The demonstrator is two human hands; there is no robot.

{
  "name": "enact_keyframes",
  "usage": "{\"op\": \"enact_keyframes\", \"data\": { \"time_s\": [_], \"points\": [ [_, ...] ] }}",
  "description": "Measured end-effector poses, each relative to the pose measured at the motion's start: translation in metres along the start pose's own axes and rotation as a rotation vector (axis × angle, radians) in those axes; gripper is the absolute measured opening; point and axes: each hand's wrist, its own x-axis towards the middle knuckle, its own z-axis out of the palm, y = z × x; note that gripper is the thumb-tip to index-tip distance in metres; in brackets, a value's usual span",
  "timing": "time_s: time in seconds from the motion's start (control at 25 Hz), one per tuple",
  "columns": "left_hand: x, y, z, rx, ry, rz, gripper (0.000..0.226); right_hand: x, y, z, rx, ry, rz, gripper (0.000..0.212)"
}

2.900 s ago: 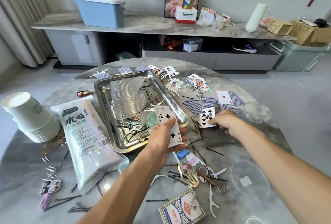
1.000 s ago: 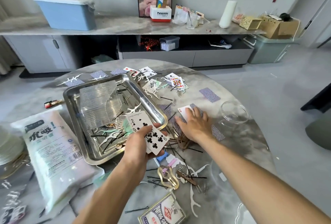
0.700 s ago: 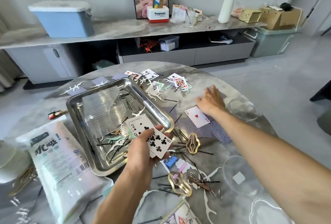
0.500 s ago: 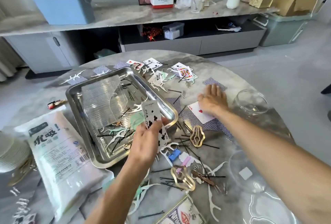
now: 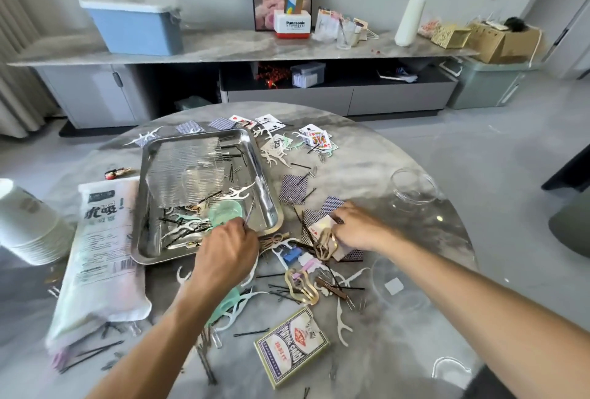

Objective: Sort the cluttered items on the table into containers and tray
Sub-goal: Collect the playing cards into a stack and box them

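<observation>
Mid-sort on a round marble table (image 5: 399,156), cluttered from middle to near edge. Left hand (image 5: 225,250) curled at the near right corner of the steel tray (image 5: 266,184), knuckles up, fingertips over the rim; whether anything sits in its grip cannot be told, the palm side being hidden. Right hand (image 5: 354,228) down on a small heap of playing cards (image 5: 319,224) just right of the tray, fingers bent onto them as if gathering or pinning them for a pick-up; a gold hair clip (image 5: 325,244) lying against that heap, touching the hand's near side. Inside the tray already: bobby pins, antler-shaped picks, a ribbed clear sheet, a pale green disc, likely the dump spot for small hair items. More cards (image 5: 316,138) scattered toward the far edge, face up and face down. Card box (image 5: 292,346) at the near edge, probably the cards' home. Clear glass jar (image 5: 413,189) on its side toward the right edge, well apart from both hands. Much left to sort.
</observation>
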Motion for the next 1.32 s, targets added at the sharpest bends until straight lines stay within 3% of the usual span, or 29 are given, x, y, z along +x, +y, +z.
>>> {"op": "enact_keyframes", "data": {
  "time_s": [0.08,0.2,0.36,0.44,0.52,0.64,0.8,0.96,1.08,1.16,1.32],
  "points": [
    [-0.006,-0.006,-0.008,0.007,-0.017,-0.022,0.024,-0.016,0.002,0.001,0.021,0.048,0.024,0.044],
    [-0.009,0.005,-0.014,-0.075,0.044,-0.07,0.026,-0.03,-0.006,0.008,-0.082,0.167,0.081,0.066],
    [-0.01,0.034,-0.014,-0.866,-0.156,-0.186,0.025,-0.021,-0.023,0.006,0.058,0.077,0.235,0.047],
    [-0.01,0.041,-0.011,-1.09,-0.25,-0.286,0.025,-0.014,-0.026,0.002,0.233,0.007,0.306,0.048],
    [-0.008,0.041,-0.005,-1.141,-0.305,-0.346,0.025,-0.011,-0.028,-0.001,0.355,0.023,0.328,0.046],
    [-0.004,0.038,0.003,-1.166,-0.311,-0.399,0.026,-0.01,-0.03,-0.017,0.631,0.106,0.321,0.027],
    [0.002,0.038,0.011,-1.159,-0.303,-0.408,0.023,-0.022,-0.033,-0.036,0.831,0.148,0.221,0.031],
    [0.002,0.041,0.015,-1.161,-0.296,-0.395,0.017,-0.038,-0.041,-0.051,1.174,0.021,0.107,0.023],
    [-0.002,0.04,0.012,-1.279,-0.385,-0.384,0.025,-0.043,-0.059,-0.038,1.397,-0.088,-0.011,0.024],
    [0.001,0.039,0.015,-1.381,-0.377,-0.48,0.046,-0.039,-0.072,-0.021,1.305,-0.04,-0.051,0.024],
    [0.009,0.036,0.014,-1.485,-0.266,-0.592,0.03,0.002,-0.07,-0.028,0.775,0.243,-0.05,0.016]
  ]
}}
